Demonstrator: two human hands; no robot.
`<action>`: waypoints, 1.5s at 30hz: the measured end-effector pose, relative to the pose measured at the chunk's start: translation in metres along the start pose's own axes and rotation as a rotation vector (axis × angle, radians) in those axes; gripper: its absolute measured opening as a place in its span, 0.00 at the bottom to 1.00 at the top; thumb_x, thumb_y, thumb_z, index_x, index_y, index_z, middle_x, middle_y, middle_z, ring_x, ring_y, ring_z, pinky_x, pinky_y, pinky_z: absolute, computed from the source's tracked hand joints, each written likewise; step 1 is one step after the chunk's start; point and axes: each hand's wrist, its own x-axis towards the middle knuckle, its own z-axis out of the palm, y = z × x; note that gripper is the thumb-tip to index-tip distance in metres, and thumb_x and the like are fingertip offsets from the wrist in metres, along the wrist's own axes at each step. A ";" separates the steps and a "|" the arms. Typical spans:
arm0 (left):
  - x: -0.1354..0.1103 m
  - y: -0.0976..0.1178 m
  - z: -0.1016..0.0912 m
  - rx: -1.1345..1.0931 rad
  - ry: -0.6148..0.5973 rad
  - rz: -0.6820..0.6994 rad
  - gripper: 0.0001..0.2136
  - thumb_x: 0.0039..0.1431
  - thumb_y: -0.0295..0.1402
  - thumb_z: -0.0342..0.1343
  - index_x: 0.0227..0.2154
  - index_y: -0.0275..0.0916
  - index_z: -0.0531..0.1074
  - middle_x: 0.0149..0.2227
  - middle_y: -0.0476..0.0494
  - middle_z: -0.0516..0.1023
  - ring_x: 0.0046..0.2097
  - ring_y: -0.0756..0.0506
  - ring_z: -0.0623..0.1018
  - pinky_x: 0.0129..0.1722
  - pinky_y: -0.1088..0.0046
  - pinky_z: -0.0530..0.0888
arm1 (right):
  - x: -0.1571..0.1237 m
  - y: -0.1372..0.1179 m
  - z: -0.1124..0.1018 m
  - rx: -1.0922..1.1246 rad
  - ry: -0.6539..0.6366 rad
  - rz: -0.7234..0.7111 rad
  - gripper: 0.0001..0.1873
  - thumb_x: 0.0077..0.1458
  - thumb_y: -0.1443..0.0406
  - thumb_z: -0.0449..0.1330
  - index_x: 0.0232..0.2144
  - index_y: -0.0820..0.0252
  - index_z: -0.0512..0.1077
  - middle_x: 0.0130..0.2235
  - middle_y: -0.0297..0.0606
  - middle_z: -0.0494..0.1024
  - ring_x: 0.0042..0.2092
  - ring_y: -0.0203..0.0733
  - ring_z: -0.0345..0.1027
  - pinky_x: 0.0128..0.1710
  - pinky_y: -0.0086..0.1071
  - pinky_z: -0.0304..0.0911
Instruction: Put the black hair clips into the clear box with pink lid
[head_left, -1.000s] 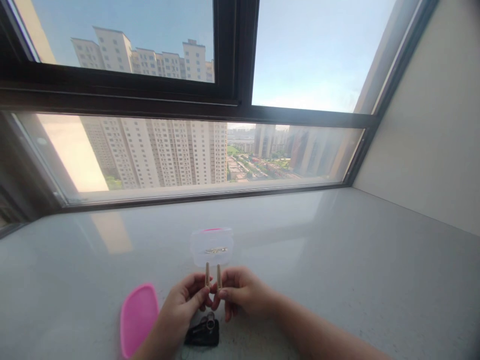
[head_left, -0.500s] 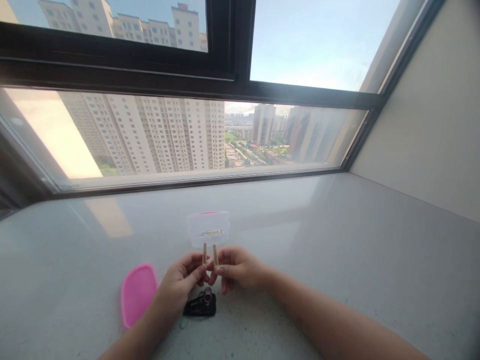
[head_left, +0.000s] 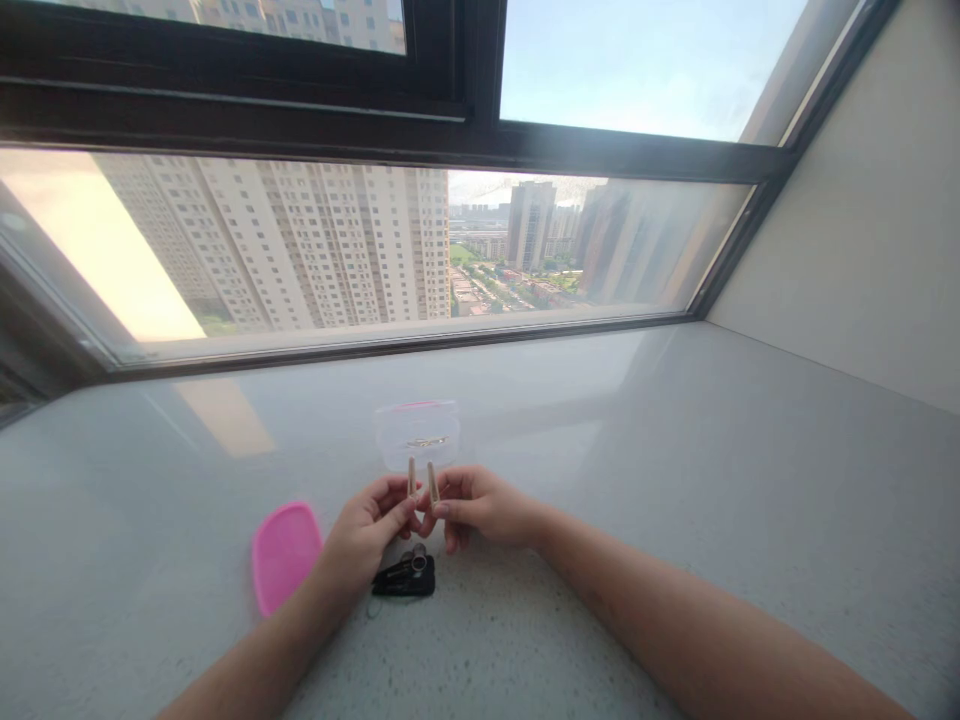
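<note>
My left hand [head_left: 379,515] pinches a slim beige hair clip [head_left: 412,478] upright between thumb and fingers. Close beside it, a second beige hair clip [head_left: 433,483] stands in the pinch of my right hand [head_left: 469,505]. The two clips are side by side with a small gap between them, their lower ends covered by the fingers. Just beyond the hands sits a clear plastic box [head_left: 390,432] with thin gold-coloured metal pieces [head_left: 427,441] inside. Below my left hand lies a small black flat item [head_left: 405,578] with a round metal ring [head_left: 418,558] on it.
A pink lid [head_left: 286,555] lies left of my left forearm, which overlaps its edge. The speckled pale sill [head_left: 525,640] runs up to a dark window frame [head_left: 375,350]. At the right rises a white wall [head_left: 847,230].
The view has tilted down a little, so everything sits slightly higher in the picture. Both hands keep their pinch on the two hair clips.
</note>
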 end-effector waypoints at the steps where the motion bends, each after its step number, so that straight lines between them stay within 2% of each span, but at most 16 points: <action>1: 0.000 -0.001 0.000 -0.002 -0.004 -0.003 0.12 0.50 0.37 0.62 0.34 0.34 0.75 0.26 0.46 0.77 0.28 0.49 0.72 0.29 0.76 0.68 | 0.000 0.000 0.000 0.004 0.000 -0.001 0.21 0.50 0.54 0.63 0.38 0.65 0.67 0.33 0.37 0.76 0.24 0.31 0.69 0.21 0.23 0.58; 11: 0.002 -0.005 -0.002 -0.021 -0.030 -0.003 0.12 0.51 0.36 0.61 0.35 0.34 0.74 0.30 0.44 0.78 0.29 0.49 0.73 0.29 0.76 0.68 | 0.000 0.000 0.000 0.061 0.019 -0.004 0.21 0.49 0.57 0.64 0.40 0.63 0.64 0.31 0.37 0.76 0.22 0.33 0.69 0.19 0.24 0.60; 19: 0.003 -0.008 -0.003 -0.024 -0.066 0.015 0.10 0.53 0.35 0.60 0.35 0.34 0.73 0.28 0.46 0.77 0.27 0.50 0.74 0.27 0.77 0.67 | -0.002 0.000 0.000 0.059 0.007 0.019 0.18 0.49 0.59 0.64 0.37 0.64 0.65 0.30 0.37 0.76 0.22 0.33 0.69 0.20 0.23 0.60; 26: 0.005 -0.013 -0.003 -0.035 -0.055 0.027 0.13 0.52 0.38 0.62 0.35 0.33 0.73 0.26 0.46 0.77 0.26 0.50 0.74 0.24 0.78 0.67 | 0.000 0.001 0.001 0.062 0.032 0.020 0.20 0.49 0.56 0.64 0.38 0.65 0.67 0.29 0.38 0.76 0.20 0.32 0.68 0.18 0.23 0.60; 45: 0.008 -0.019 -0.003 -0.031 -0.055 0.096 0.11 0.55 0.37 0.58 0.35 0.34 0.71 0.26 0.47 0.76 0.26 0.50 0.73 0.25 0.77 0.66 | 0.001 0.008 -0.001 0.030 0.048 -0.008 0.18 0.53 0.56 0.60 0.41 0.63 0.63 0.29 0.36 0.76 0.19 0.31 0.67 0.17 0.23 0.60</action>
